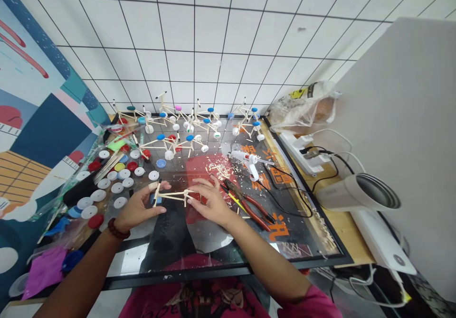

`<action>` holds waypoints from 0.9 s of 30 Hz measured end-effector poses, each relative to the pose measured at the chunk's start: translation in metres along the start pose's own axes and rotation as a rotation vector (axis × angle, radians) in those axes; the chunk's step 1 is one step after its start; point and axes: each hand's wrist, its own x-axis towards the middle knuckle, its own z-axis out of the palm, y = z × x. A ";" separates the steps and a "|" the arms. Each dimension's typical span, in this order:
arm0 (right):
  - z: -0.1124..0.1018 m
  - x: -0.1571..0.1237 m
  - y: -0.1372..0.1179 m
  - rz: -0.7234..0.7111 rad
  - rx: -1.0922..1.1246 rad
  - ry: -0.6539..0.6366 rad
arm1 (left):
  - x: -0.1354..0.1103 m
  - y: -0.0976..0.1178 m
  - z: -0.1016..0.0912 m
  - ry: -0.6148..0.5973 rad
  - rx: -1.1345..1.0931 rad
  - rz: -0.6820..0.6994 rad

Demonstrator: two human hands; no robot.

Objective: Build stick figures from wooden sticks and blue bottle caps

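A small bicycle-shaped frame of thin wooden sticks [173, 196] is held level above the dark tabletop. My right hand [210, 199] pinches its right end between thumb and fingers. At the other end, my left hand [141, 206] has thumb and fingers apart around an upright stick with a dark tip; whether they touch it is hard to tell. Something blue [157, 200] shows between the left fingers, partly hidden. Pliers with red handles [251, 203] lie right of my right hand. Beyond them rests a white hot glue gun [247, 159].
Several stick bicycles with bottle-cap wheels [188, 137] stand along the back. Loose white, red and blue caps [117, 187] cover the left side. Wood scraps litter a red patch [199, 166]. Cables, a power strip [301, 152] and a grey-white cylinder [338, 193] are at the right.
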 end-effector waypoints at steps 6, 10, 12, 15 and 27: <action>-0.001 0.000 -0.001 0.014 0.014 -0.020 | 0.000 0.001 0.001 -0.011 -0.016 0.010; 0.000 0.000 0.000 0.000 0.021 -0.014 | -0.001 0.002 0.001 0.001 -0.010 0.011; 0.000 0.000 0.001 -0.008 0.022 -0.009 | -0.001 0.002 0.001 0.003 -0.011 0.012; 0.000 0.001 0.001 -0.013 0.024 -0.008 | 0.000 0.002 0.001 0.000 -0.011 0.021; 0.003 -0.001 0.004 -0.025 0.027 0.017 | -0.001 -0.001 0.001 -0.009 -0.083 0.035</action>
